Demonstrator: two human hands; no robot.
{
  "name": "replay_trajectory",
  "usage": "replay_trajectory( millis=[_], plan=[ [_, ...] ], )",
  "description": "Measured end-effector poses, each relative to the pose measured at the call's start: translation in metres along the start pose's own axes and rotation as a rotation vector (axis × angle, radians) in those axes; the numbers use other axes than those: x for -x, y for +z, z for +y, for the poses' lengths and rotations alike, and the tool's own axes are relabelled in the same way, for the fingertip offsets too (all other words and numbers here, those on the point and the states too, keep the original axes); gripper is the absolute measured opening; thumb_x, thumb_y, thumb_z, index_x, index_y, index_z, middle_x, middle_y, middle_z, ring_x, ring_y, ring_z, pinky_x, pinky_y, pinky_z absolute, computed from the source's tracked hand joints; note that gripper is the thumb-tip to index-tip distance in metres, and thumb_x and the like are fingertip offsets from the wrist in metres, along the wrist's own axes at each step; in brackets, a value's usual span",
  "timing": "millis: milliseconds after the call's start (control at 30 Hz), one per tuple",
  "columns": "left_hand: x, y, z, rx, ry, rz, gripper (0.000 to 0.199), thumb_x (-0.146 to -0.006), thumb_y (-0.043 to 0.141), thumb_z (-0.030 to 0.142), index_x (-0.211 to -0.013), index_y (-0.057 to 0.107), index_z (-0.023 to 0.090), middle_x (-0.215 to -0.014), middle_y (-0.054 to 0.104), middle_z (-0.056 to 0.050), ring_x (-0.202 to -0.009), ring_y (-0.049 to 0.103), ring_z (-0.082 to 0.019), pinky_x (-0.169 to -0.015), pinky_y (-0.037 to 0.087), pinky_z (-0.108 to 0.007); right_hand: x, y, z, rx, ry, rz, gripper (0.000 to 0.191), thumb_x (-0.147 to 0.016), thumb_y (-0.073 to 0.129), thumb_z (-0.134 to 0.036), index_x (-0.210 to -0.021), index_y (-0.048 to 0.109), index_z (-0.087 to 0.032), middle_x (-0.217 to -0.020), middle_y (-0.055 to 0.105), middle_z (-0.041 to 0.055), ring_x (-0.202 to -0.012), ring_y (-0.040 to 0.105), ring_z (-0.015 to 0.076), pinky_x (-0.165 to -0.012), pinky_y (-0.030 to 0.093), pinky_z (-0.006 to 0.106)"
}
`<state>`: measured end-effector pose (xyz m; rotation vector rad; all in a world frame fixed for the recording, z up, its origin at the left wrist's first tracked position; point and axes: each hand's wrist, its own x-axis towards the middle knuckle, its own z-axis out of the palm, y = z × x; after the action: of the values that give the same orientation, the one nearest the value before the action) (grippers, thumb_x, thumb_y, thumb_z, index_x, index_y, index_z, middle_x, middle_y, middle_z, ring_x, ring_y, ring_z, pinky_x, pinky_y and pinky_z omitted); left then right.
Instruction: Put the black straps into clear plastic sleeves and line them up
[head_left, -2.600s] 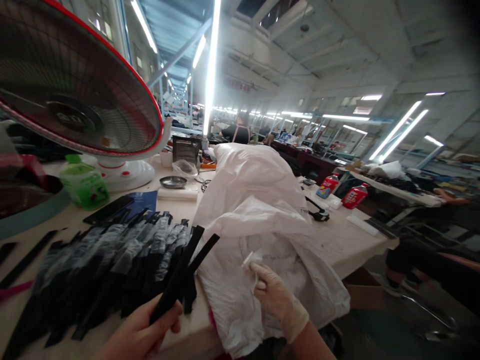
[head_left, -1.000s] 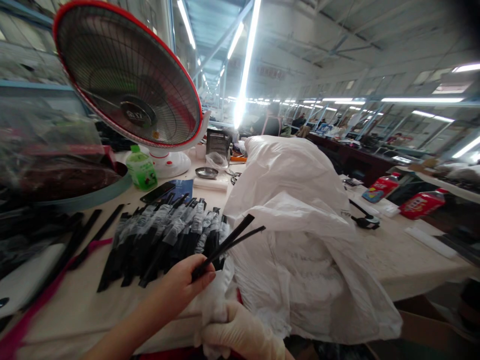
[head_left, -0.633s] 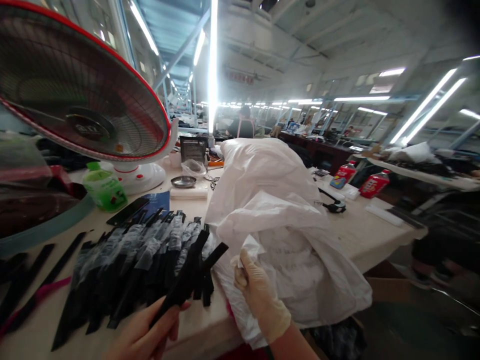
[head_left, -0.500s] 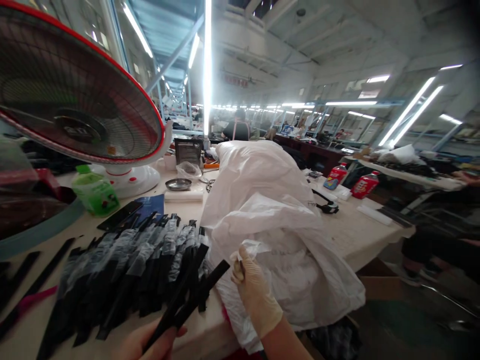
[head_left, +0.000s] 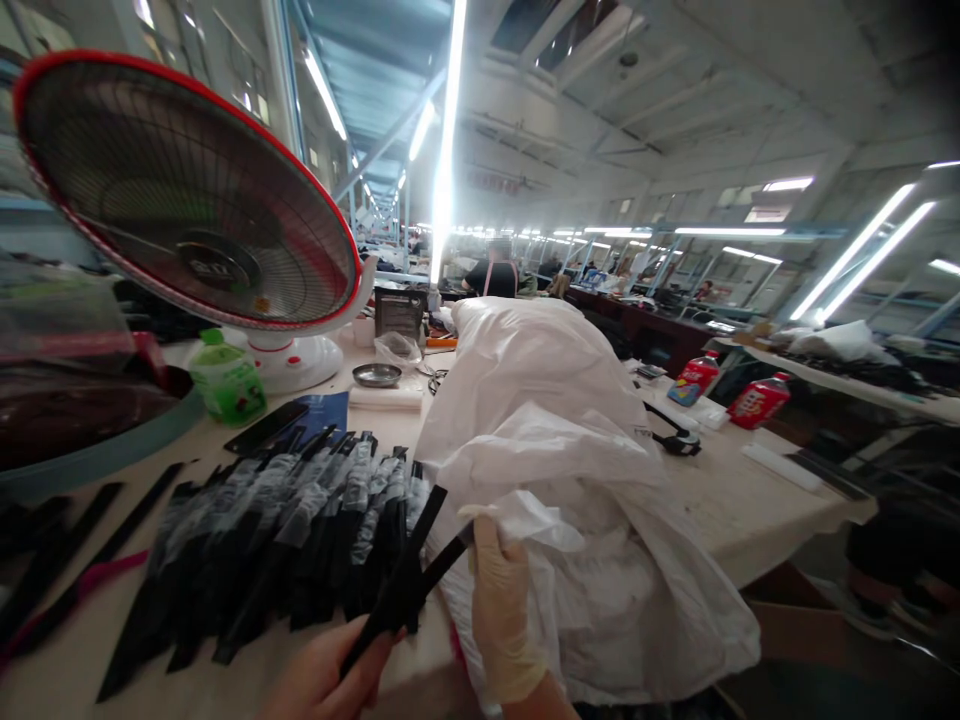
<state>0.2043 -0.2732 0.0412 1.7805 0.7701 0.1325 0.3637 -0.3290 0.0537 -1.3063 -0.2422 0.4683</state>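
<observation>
Black strips stick up and to the right from my left hand, which is bare and closed round their lower ends. My right hand, in a pale thin glove, pinches a thin, whitish, see-through piece of plastic film. Its fingertips are at the tip of one black strip; whether they grip it too I cannot tell. Behind the right hand lies a big stuffed white sack. Left of my hands, a row of black strip bundles, wrapped in clear film, lies on the table.
A red-rimmed fan stands at the left, beside a green bottle and a teal basin. A phone, a metal dish, and red bottles rest on the table. Another person sits further back.
My right hand with the film has come to the strip's tip, turning more upright. The film spreads out to the right. The view has shifted, so the scene sits further right.
</observation>
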Motion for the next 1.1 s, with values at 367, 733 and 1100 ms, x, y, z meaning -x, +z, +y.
replay_trajectory(
  millis=[367,733,1100],
  plan=[
    [0.009,-0.013,-0.009,0.092,0.042,-0.057,0.052,-0.08,0.038,0.069,-0.077,0.047,0.018,-0.06,0.052,0.003,-0.045,0.044,-0.008,-0.045,0.033,-0.019,0.029,-0.007,0.021,0.188,0.228,-0.26,0.057,-0.058,0.061,-0.07,-0.068,0.069,-0.015,-0.06,0.065,0.0048,-0.063,0.059,0.0172,-0.06,0.047,0.027],
    [0.027,-0.022,0.016,0.259,0.003,0.011,0.059,-0.077,0.044,0.069,-0.105,0.048,0.017,-0.061,0.052,0.004,-0.043,0.038,-0.007,-0.043,0.028,-0.019,0.041,0.006,0.015,0.26,0.26,-0.303,0.054,-0.052,0.064,-0.071,-0.055,0.063,-0.017,-0.044,0.045,-0.0028,-0.046,0.039,0.0088,-0.048,0.035,0.024],
    [0.024,-0.03,0.0,0.035,-0.007,0.143,0.05,-0.077,0.046,0.063,-0.105,0.057,0.023,-0.061,0.053,0.004,-0.05,0.044,-0.011,-0.047,0.036,-0.019,0.018,0.005,-0.001,-0.036,0.197,-0.287,0.043,-0.07,0.058,-0.06,-0.085,0.069,-0.021,-0.05,0.042,-0.0033,-0.045,0.032,0.0084,-0.041,0.025,0.024]
  ],
)
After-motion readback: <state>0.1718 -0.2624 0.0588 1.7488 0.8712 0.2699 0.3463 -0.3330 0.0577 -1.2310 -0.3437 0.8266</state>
